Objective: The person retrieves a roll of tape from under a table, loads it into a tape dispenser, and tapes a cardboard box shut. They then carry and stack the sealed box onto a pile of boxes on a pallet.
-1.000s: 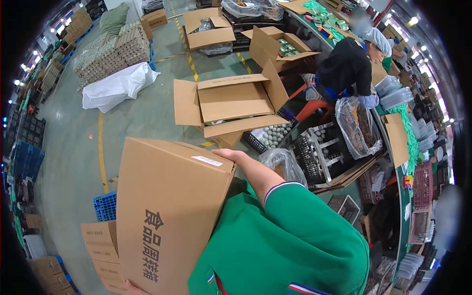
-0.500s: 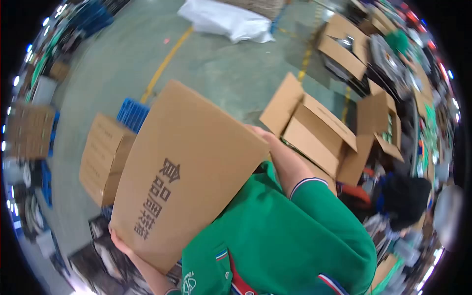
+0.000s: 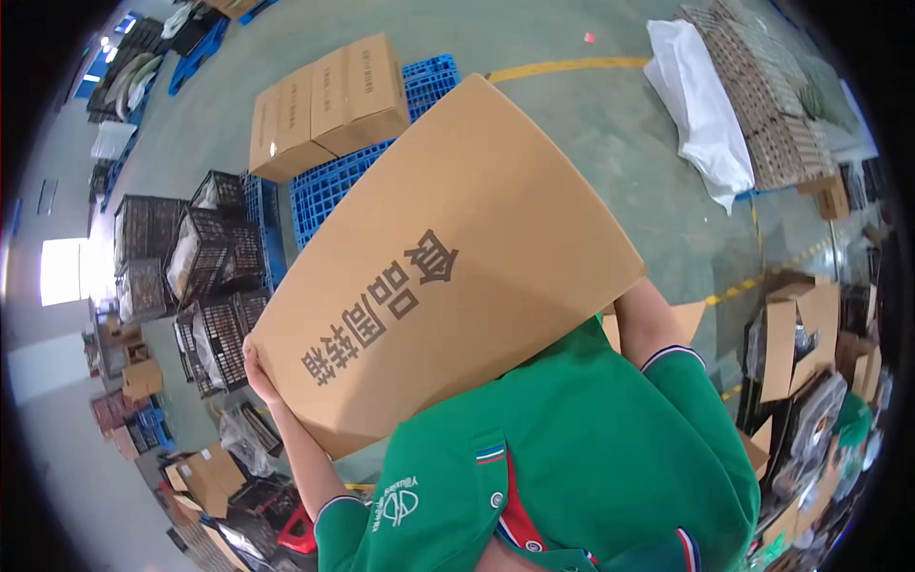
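Note:
A large closed cardboard box (image 3: 505, 200) with dark printed characters is tilted in front of my green shirt. My left hand (image 3: 257, 372) grips its left corner, the fingers partly behind the edge. At the lower right corner my right hand (image 3: 640, 291) supports it; most of that hand is hidden by the box, and only the wrist and forearm show clearly. Beyond the box, several closed cartons (image 3: 357, 91) stand side by side on a blue plastic pallet (image 3: 329, 186).
Black crates (image 3: 212, 253) are stacked left of the pallet. A white sheet (image 3: 696, 105) lies by stacked egg trays (image 3: 777, 129) at upper right. Open cartons (image 3: 796, 338) stand at right, near a person in green (image 3: 851, 419). Another open carton (image 3: 212, 477) is at lower left.
The view has swung left, bringing the pallet and crates into fuller view while the worktable slid right. Both hands still hold the box, which has turned and shifted rightward in view.

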A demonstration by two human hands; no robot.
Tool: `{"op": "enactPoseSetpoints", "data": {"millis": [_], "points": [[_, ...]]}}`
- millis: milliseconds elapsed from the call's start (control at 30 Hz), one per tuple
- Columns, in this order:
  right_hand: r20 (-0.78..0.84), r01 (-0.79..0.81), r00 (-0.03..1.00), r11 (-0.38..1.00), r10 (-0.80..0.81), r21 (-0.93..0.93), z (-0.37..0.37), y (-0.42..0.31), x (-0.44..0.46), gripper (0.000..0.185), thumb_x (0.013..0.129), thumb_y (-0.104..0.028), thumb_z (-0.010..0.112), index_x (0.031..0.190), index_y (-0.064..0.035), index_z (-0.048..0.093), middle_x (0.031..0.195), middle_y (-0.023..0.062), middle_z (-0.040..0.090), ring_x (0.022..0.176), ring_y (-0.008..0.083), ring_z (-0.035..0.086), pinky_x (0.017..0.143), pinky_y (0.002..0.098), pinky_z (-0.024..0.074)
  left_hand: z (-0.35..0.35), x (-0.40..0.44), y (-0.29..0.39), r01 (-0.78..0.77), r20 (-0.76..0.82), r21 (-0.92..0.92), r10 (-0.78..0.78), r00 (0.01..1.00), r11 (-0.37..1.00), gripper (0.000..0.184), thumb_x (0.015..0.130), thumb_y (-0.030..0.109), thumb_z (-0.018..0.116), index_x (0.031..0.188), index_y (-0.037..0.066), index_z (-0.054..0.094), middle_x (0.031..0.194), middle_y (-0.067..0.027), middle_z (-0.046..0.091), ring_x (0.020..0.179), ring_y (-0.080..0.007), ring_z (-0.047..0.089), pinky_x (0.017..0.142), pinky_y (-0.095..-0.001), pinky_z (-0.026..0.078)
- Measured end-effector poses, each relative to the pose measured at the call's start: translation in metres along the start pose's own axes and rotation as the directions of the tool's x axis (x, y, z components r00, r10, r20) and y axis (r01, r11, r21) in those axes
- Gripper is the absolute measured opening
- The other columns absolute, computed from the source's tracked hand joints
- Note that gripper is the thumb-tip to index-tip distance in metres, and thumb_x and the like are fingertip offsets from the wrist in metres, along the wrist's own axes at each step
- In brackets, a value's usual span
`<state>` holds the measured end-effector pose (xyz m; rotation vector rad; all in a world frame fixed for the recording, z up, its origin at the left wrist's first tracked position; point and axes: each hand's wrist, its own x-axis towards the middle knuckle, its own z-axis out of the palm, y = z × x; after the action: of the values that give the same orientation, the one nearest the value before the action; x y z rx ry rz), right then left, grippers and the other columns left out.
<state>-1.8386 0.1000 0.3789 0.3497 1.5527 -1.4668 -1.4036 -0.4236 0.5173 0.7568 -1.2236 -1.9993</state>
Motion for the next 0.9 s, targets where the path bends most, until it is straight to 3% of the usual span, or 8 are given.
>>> {"op": "enactPoseSetpoints", "data": {"millis": [167,300,433,467,567,667,800,900], "points": [[0.045,-0.012,0.999,0.996,0.016,-0.088,0.000,-0.041,0.021,0.046,0.092,-0.040,0.042,0.117,-0.0042,0.056,0.112,0.0066,0.060,0.097,0.0144,0.058,0.086,0.0307,0.0445,0.005,-0.037,-0.022,-0.006,0.004,-0.108,0.007,1.000,0.994,0.028,0.089,0.016,0.037,0.113,0.005,0.046,0.112,-0.0077,0.054,0.106,-0.0185,0.053,0.092,-0.0312,0.041],[0.091,-0.052,0.994,0.993,0.061,-0.103,0.012,-0.082,0.069,0.046,0.092,-0.040,0.041,0.117,-0.0042,0.056,0.112,0.0066,0.060,0.097,0.0144,0.058,0.086,0.0307,0.0445,0.023,-0.001,-0.011,-0.029,-0.137,-0.064,0.020,0.990,0.998,0.028,0.089,0.016,0.036,0.113,0.004,0.045,0.113,-0.0081,0.054,0.105,-0.0187,0.053,0.091,-0.0317,0.042],[0.164,-0.082,0.981,0.985,0.107,-0.152,-0.008,-0.143,0.147,0.046,0.093,-0.040,0.041,0.117,-0.0042,0.056,0.112,0.0066,0.060,0.097,0.0143,0.058,0.086,0.0307,0.0446,0.103,0.034,-0.034,-0.002,-0.206,0.015,0.005,0.979,1.000,0.031,0.089,0.016,0.037,0.116,0.003,0.045,0.114,-0.0090,0.054,0.105,-0.0200,0.053,0.090,-0.0325,0.043],[0.175,-0.076,0.979,0.982,0.107,-0.174,-0.011,-0.143,0.138,0.046,0.093,-0.040,0.041,0.117,-0.0042,0.056,0.112,0.0066,0.060,0.097,0.0143,0.058,0.086,0.0307,0.0446,0.089,-0.010,-0.030,-0.004,-0.189,0.009,0.006,0.982,1.000,0.032,0.089,0.017,0.037,0.116,0.003,0.044,0.115,-0.0094,0.053,0.106,-0.0206,0.053,0.090,-0.0329,0.044],[0.223,-0.114,0.961,0.970,0.162,-0.214,-0.039,-0.199,0.181,0.046,0.093,-0.040,0.041,0.117,-0.0042,0.056,0.112,0.0066,0.060,0.097,0.0143,0.058,0.086,0.0307,0.0446,0.127,0.013,-0.059,0.037,-0.393,0.100,0.006,0.920,0.994,0.028,0.091,0.018,0.038,0.113,0.004,0.048,0.111,-0.0061,0.055,0.106,-0.0169,0.053,0.092,-0.0315,0.042],[0.250,-0.145,0.945,0.956,0.210,-0.256,-0.055,-0.235,0.195,0.046,0.093,-0.040,0.041,0.117,-0.0042,0.056,0.112,0.0066,0.060,0.097,0.0143,0.058,0.086,0.0307,0.0446,0.198,-0.006,-0.053,0.038,-0.383,0.085,-0.002,0.924,0.996,0.031,0.090,0.018,0.040,0.117,0.004,0.047,0.114,-0.0065,0.055,0.109,-0.0178,0.052,0.093,-0.0319,0.042],[0.298,-0.169,0.920,0.943,0.255,-0.285,-0.062,-0.272,0.220,0.046,0.093,-0.039,0.040,0.117,-0.0042,0.056,0.112,0.0066,0.060,0.097,0.0143,0.058,0.086,0.0307,0.0446,0.221,-0.013,-0.046,0.030,-0.511,0.132,0.042,0.859,0.991,0.035,0.089,0.016,0.042,0.121,0.005,0.047,0.116,-0.0069,0.055,0.109,-0.0197,0.052,0.094,-0.0326,0.041],[0.362,-0.156,0.895,0.943,0.261,-0.293,-0.056,-0.294,0.257,0.046,0.093,-0.039,0.040,0.118,-0.0042,0.056,0.112,0.0066,0.060,0.097,0.0142,0.058,0.086,0.0308,0.0446,0.274,-0.023,-0.059,0.057,-0.688,0.157,0.068,0.723,0.986,0.034,0.086,0.017,0.040,0.118,0.004,0.046,0.114,-0.0097,0.054,0.107,-0.0217,0.053,0.091,-0.0337,0.043]]}}
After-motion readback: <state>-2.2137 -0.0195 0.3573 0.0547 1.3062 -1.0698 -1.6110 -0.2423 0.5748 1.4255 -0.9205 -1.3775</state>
